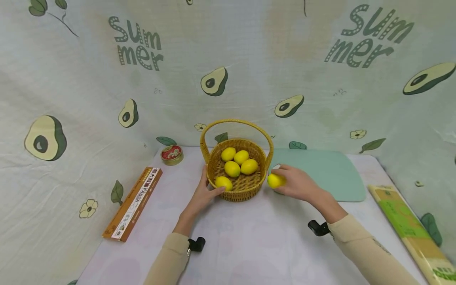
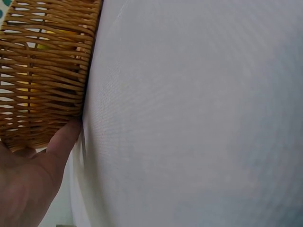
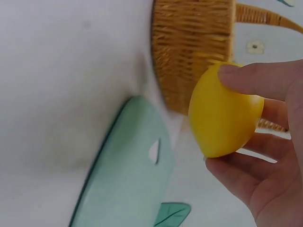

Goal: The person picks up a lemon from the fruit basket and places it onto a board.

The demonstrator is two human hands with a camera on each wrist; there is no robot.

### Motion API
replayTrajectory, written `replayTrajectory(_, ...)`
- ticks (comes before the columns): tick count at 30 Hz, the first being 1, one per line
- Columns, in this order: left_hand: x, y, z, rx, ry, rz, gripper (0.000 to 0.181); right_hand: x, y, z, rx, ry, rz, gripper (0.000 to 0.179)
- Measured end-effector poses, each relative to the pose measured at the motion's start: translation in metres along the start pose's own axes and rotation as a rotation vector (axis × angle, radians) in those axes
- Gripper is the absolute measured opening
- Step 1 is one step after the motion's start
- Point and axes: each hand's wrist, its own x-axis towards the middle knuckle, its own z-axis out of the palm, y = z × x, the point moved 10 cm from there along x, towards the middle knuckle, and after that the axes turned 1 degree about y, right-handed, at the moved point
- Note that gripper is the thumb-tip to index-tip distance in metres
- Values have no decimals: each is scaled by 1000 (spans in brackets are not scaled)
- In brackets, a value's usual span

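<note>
A round wicker basket (image 1: 239, 196) with a tall arched handle stands on the table and holds several yellow lemons (image 1: 232, 169). My left hand (image 1: 206, 194) grips its left side, the thumb along the front of the weave; the left wrist view has that thumb (image 2: 64, 139) low on the basket wall, by the tabletop. Just off the basket's right side, my right hand (image 1: 297, 184) holds one lemon (image 3: 225, 113) between thumb and fingers. In the right wrist view this lemon overlaps the basket wall (image 3: 189, 52) behind it.
A pale green cutting board (image 1: 327, 174) lies right of the basket, partly beneath my right hand. At left are a pasta box (image 1: 133, 204) and a small round tin (image 1: 172, 154). A long green-and-yellow packet (image 1: 409, 225) lies along the right edge. Printed cloth hangs behind.
</note>
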Motion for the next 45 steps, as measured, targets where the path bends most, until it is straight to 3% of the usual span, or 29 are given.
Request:
replayTrajectory(7,-1,3,6,0,-39,-24,113,-16,49,11,-55,-30,97,44)
replayTrajectory(15,-11,28,1,7,-67,-67,113,-15,90,13,-68,-2,180,46)
replayTrajectory(25,1,1,1,15,-10,-25,115,10,113,18,-56,-32,231,47)
replayTrajectory(37,-6,0,0,16,-8,-40,116,40,130,24,28,-37,303,50)
replayTrajectory(45,-3,1,-1,10,11,-27,114,67,142,21,35,-6,292,52)
